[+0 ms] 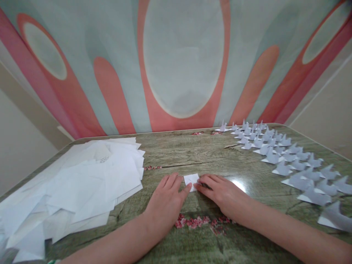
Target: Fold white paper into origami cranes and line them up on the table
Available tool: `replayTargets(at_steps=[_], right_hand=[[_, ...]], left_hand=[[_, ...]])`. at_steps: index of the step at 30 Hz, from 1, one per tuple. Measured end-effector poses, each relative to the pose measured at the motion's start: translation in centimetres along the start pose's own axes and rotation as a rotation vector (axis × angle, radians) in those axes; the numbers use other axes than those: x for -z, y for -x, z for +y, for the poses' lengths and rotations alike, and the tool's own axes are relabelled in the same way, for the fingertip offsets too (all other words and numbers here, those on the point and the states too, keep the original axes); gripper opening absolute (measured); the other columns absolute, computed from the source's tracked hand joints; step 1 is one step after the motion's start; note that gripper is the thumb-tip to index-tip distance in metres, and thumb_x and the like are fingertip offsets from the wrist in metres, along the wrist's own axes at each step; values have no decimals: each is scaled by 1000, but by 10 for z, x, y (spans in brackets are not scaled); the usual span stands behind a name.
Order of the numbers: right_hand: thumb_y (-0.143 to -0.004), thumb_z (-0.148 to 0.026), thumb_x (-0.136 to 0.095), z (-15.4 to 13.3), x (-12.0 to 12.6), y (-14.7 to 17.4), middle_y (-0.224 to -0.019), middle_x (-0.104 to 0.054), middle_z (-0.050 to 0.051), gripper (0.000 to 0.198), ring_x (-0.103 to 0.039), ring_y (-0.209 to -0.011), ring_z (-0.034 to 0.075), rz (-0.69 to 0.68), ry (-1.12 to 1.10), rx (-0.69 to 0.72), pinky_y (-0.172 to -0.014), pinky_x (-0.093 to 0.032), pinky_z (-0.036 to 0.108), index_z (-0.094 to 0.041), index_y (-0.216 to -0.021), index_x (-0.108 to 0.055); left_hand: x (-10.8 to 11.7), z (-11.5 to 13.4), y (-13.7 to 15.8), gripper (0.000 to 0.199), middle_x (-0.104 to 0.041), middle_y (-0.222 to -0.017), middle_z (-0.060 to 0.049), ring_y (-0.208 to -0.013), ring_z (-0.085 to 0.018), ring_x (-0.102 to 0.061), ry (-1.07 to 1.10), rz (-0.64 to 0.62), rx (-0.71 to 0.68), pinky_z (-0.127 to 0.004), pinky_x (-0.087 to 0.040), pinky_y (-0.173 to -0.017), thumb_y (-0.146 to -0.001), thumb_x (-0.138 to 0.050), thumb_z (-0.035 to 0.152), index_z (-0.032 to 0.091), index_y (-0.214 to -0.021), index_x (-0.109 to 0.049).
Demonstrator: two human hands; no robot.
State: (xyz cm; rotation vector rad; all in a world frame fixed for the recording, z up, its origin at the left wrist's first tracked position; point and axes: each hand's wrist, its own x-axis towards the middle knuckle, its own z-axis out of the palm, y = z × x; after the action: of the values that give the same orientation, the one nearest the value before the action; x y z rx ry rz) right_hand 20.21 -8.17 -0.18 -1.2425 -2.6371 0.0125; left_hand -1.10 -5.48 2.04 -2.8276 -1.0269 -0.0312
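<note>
A small folded square of white paper (pixel 190 179) lies on the table in front of me, with a crease line across its face. My left hand (pixel 169 196) is at its left side, thumb pressed on the lower edge and the fingers stretched beside it. From the right, my right hand (pixel 216 189) holds the paper's right edge between thumb and index finger, with its other fingers curled. The fingertips partly cover the paper's lower and right edges.
A wide, loose pile of white paper sheets (pixel 90 176) covers the left side of the wood-patterned table (pixel 176 150). Rows of white folded paper birds (pixel 283 168) stand along the right side. Behind the table is a coral and grey-green patterned backdrop (pixel 183 62).
</note>
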Motion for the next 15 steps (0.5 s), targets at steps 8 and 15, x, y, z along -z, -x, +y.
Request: replayTargets(at_steps=[8, 15], right_hand=[[-83, -7, -43, -1, 3, -1, -108, -53, 13, 40, -46, -107, 24, -43, 6, -4, -86, -44, 40, -14, -121, -51], [-83, -7, -41, 2, 2, 0, -113, -53, 13, 40, -45, -110, 25, -63, -1, 9, -88, -44, 40, -13, -121, -51]], left_hand=[[10, -5, -6, 34, -54, -113, -8, -120, -28, -37, 31, -21, -16, -44, -29, -98, -83, -47, 15, 24, -115, -55], [10, -6, -6, 29, -56, -112, -11, -119, -28, -38, -7, -23, -46, -43, -30, -98, -85, -45, 16, 17, -111, -58]])
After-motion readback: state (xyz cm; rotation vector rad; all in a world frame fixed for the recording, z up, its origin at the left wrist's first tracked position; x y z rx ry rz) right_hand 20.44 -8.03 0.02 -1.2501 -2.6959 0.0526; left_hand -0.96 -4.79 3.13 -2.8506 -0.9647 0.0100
